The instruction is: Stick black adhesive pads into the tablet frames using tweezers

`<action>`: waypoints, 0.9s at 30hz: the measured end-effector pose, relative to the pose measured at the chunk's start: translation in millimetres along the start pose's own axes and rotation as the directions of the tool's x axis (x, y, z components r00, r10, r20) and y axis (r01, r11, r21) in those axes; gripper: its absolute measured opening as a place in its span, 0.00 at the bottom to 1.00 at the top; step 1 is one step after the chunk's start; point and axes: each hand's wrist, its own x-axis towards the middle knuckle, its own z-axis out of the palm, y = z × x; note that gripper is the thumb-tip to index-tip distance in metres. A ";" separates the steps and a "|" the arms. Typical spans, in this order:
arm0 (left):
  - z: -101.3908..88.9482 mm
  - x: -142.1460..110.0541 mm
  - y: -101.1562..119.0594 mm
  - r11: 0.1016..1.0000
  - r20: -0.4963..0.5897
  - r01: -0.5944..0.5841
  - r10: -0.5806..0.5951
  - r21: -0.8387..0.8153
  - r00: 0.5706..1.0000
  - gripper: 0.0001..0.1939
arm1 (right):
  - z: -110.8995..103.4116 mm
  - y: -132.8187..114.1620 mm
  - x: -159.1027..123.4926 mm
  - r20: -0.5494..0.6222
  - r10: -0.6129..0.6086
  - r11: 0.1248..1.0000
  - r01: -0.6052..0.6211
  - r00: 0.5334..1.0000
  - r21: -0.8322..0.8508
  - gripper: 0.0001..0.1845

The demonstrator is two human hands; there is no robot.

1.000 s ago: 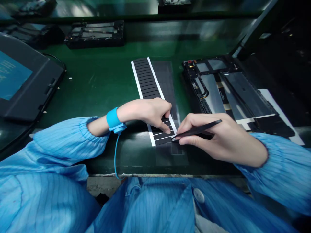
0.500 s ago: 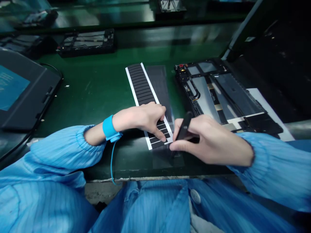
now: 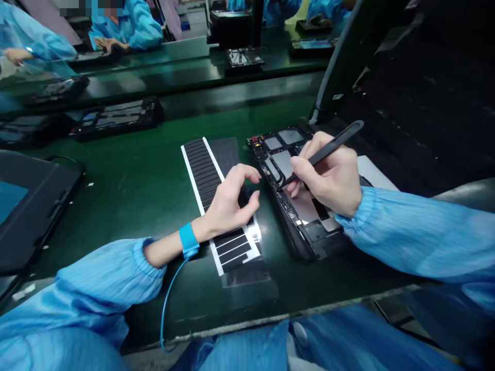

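My right hand (image 3: pixel 328 175) grips black tweezers (image 3: pixel 338 141) slantwise, their tips at the left inner edge of an opened tablet-like device (image 3: pixel 290 136) with bare circuitry and grey panels. Whether the tips pinch anything is too small to tell. My left hand (image 3: pixel 234 203) is over a sheet of black adhesive strips (image 3: pixel 203 178) with white edges, its thumb and fingers curved apart and nothing between them. A blue wrist strap (image 3: pixel 189 239) with a cord circles my left wrist. Clear film (image 3: pixel 247 275) shows under the sheet's near end.
Another opened device (image 3: pixel 119 118) lies at the back left, and a dark case with a blue panel (image 3: pixel 34 206) at the left edge. White scraps (image 3: pixel 23 292) dot the green table (image 3: pixel 127 196). Beyond, co-workers in blue (image 3: pixel 127 26) sit at a second bench. A grey post (image 3: pixel 336 56) rises behind the device.
My right hand has moved with the tweezers from the sheet's near corner to over the opened device. The left hand has lifted its fingers off the strips. The view has tilted up.
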 end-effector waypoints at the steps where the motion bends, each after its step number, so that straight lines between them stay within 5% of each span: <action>1: 2.5 -1.9 -2.8 0.999 0.015 -0.040 0.040 -0.022 0.999 0.09 | 0.9 1.2 -0.4 0.006 -0.015 1.000 0.015 1.000 0.023 0.14; 12: 1.3 -3.2 -1.4 0.988 0.148 -0.135 0.144 -0.071 0.978 0.11 | 1.8 0.1 1.9 0.033 -0.153 0.984 0.155 0.988 -0.083 0.12; 18: 3.0 -2.5 -3.2 0.983 0.224 -0.162 0.178 -0.087 0.958 0.12 | 1.5 0.5 -2.3 0.107 -0.468 0.840 0.480 0.877 -0.253 0.10; 23: -1.0 -0.1 -1.6 0.954 0.376 -0.289 0.242 0.074 0.894 0.13 | -8.3 -13.1 -7.3 -0.136 -0.450 0.885 0.420 0.883 -0.200 0.10; 25: -10.7 0.0 -2.5 0.962 0.389 -0.252 0.192 0.107 0.901 0.12 | -10.1 -25.3 -9.9 -0.019 -0.356 0.915 0.345 0.934 -0.208 0.07; 27: -24.5 -1.9 -5.3 0.983 0.421 -0.127 0.059 0.134 0.905 0.09 | -7.3 -36.7 -12.4 0.224 -0.262 0.932 0.307 0.939 -0.195 0.05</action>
